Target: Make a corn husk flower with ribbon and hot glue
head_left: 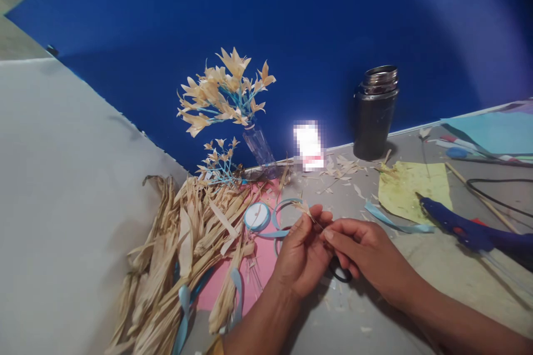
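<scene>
From where I stand, the two hands meet low over the table [325, 319], the left hand [297, 258] with its thumb and fingertips closed on a small pale flower [301, 207], its petals poking out above the thumb. The right hand [370, 241] comes in from the other side, thumb against forefinger, pinching the thin stem [318, 226] that runs down from that flower — no gap shows in either pinch. Just under the right hand's curled fingers a black loop [342, 279] peeks out. Close by the left of the grip sit a blue-rimmed spool [257, 216] and curls of blue ribbon [272, 234], partly over pink paper [214, 288]; farther left spreads a heap of dry husks [179, 244]. Beyond the grip, to the left, a clear vase [259, 147] leans, filled with a bouquet [227, 89] of pale blooms on blue stems, and a smaller bunch [222, 161] stands lower beside it. Straight beyond the hands is something bright, too blurred to name — with scraps [343, 167] to its right, then a dark flask [375, 122], upright, its neck uncovered. Right of the grip lie a blue strip [400, 226], yellow paper [437, 180] and a glue gun [462, 227], nozzle over the paper's edge.
</scene>
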### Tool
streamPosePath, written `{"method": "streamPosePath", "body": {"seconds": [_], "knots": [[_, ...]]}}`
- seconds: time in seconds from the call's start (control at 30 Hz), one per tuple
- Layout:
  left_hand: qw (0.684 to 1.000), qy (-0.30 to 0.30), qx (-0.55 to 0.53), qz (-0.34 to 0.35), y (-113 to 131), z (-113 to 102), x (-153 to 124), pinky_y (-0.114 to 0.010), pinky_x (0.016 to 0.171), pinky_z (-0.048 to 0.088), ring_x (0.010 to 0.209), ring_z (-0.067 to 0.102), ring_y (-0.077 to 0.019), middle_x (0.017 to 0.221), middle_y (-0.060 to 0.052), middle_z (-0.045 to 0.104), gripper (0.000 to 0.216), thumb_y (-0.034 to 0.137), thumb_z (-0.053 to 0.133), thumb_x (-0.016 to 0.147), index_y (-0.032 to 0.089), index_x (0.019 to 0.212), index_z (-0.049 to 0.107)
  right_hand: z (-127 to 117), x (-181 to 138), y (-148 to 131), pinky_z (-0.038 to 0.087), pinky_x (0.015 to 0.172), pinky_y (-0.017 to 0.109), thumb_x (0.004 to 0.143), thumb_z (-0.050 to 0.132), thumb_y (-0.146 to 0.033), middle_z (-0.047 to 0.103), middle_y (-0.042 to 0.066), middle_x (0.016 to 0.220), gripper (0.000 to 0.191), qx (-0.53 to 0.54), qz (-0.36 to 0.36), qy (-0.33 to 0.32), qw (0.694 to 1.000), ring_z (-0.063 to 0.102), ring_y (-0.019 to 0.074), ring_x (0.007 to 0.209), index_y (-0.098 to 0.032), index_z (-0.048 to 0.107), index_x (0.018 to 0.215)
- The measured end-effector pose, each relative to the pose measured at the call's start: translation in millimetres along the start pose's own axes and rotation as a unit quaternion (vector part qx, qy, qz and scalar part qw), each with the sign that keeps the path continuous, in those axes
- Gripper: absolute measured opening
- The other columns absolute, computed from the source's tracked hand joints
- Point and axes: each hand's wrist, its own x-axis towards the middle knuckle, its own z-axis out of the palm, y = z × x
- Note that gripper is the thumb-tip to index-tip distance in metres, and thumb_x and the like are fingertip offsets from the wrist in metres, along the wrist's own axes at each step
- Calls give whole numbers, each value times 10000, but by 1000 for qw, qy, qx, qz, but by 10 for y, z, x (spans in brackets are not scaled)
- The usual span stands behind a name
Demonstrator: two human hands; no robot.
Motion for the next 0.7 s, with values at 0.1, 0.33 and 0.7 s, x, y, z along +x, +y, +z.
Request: {"method": "streamPosePath", "body": {"seconds": [0.1,0.33,0.7], "knots": [[1000,-3,-5,-1,-7,4,0,-271,758,584,805,727,-168,895,-55,772,165,273,861,806,165,911,793,1,4,10,341,424,238,803,642,-535,529,-39,490,373,-2,1,2,1000,454,92,395,-199,619,644],[1000,10,-9,2,-10,26,-6,-259,748,586,803,724,-160,875,-51,765,146,276,847,824,162,897,792,8,3,8,324,410,237,805,634,-541,525,-40,483,373,-6,5,-2,1000,444,93,389,-204,614,646],[1000,-7,0,2,-51,-11,15,-287,755,592,822,728,-180,899,-53,766,148,286,822,848,170,933,785,19,7,25,353,427,242,822,636,-547,516,-38,482,402,-10,-24,14,1000,450,99,401,-213,583,604]]}}
